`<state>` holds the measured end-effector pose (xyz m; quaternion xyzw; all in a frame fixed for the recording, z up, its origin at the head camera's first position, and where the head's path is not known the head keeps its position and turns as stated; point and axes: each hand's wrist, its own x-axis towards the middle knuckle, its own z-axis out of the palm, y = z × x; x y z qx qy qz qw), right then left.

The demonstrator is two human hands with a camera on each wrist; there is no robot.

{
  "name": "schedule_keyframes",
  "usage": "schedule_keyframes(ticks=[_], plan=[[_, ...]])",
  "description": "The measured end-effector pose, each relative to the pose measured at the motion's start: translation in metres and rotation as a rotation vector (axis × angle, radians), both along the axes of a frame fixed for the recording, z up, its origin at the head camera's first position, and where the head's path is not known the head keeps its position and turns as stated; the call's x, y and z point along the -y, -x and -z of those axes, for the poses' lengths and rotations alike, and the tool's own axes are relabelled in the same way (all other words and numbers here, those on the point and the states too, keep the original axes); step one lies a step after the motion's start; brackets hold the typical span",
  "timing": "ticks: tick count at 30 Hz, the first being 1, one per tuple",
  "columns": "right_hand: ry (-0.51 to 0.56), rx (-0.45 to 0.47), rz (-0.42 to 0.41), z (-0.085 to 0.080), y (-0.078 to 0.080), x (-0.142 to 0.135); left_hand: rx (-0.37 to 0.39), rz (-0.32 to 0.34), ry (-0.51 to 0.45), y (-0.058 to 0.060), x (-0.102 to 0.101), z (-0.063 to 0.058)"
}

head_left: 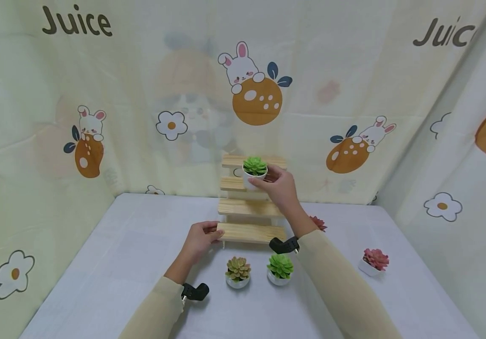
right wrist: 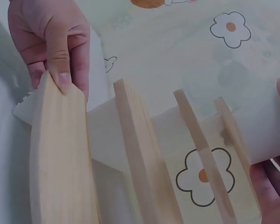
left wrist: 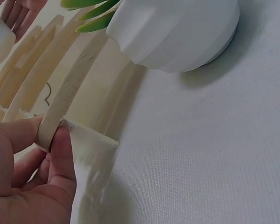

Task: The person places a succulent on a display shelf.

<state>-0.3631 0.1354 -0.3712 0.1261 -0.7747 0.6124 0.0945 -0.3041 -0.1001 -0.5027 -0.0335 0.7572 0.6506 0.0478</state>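
A small wooden step shelf (head_left: 251,231) with several slats stands at the back of the table. My left hand (head_left: 199,239) pinches the left end of its lowest slat, thumb on top and fingers beneath, as the left wrist view shows. In my right hand (head_left: 280,184) is a green potted succulent (head_left: 255,166), gripped by its white pot in front of the upper slats. Whether the pot touches a slat I cannot tell. The right wrist view shows the white pot (right wrist: 266,126) at its right edge, beside the top slats.
In front of the shelf stand a brownish succulent (head_left: 238,272) and another green one (head_left: 279,269) in white pots. To the right is a red succulent (head_left: 373,262); a second red plant (head_left: 318,223) is partly behind my right arm. A printed curtain (head_left: 141,70) hangs behind.
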Motion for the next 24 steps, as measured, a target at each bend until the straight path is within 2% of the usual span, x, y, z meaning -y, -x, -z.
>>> schedule_keyframes(ticks=[12,24], plan=[[-0.033,-0.006,0.048,-0.016,0.019,0.013,0.0,-0.004,0.001,-0.001,-0.001,-0.001],[-0.033,-0.058,0.039,-0.023,0.036,0.025,0.001,0.005,0.019,-0.002,0.0,-0.003]])
